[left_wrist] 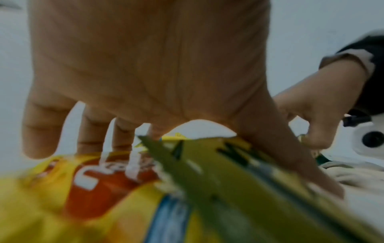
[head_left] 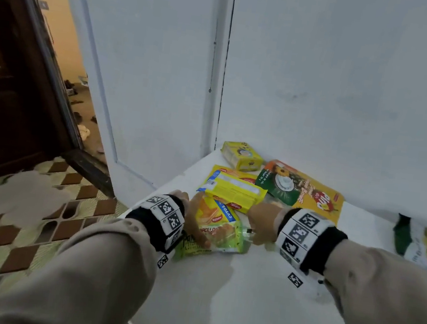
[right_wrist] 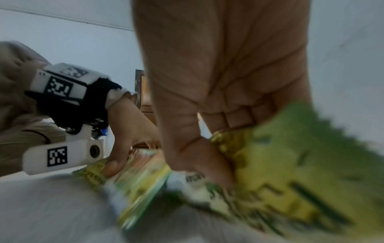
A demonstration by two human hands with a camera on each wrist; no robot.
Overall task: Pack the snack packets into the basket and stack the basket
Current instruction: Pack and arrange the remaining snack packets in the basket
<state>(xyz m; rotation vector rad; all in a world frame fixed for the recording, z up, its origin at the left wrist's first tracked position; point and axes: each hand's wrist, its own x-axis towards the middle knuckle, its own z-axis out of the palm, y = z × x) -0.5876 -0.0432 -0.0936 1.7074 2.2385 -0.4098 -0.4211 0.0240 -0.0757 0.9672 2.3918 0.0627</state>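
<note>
**Now: both hands closing on the green-and-yellow snack packet**

Here the left hand [head_left: 194,215] is lying along the near-left side of the green-and-yellow snack packet [head_left: 220,231], its thumb running straight across the packet's face and its other fingers reaching down past the far edge; the fingers are extended rather than curled, pressing and steadying rather than pinching. The right hand [head_left: 263,222] is gripping the packet's right end, thumb and curled fingers bunching the film, as the right wrist view is showing despite heavy blur.

The packet is lying on the white table [head_left: 255,305], its far end tucked just under a yellow wafer packet [head_left: 233,190]. Beyond that are sitting a small yellow box [head_left: 242,156] against the wall and a large flat biscuit pack [head_left: 304,192]; another green-and-yellow bag [head_left: 425,246] is lying well apart at the right edge.

No basket is showing in any view, so packing is probably only beginning.

Judging by the crinkled film, the packet is looking light, soft and slippery, with brittle contents. Taking it by the sealed ends or cradling it flat from both sides would likely spare the snacks from crushing.
</note>
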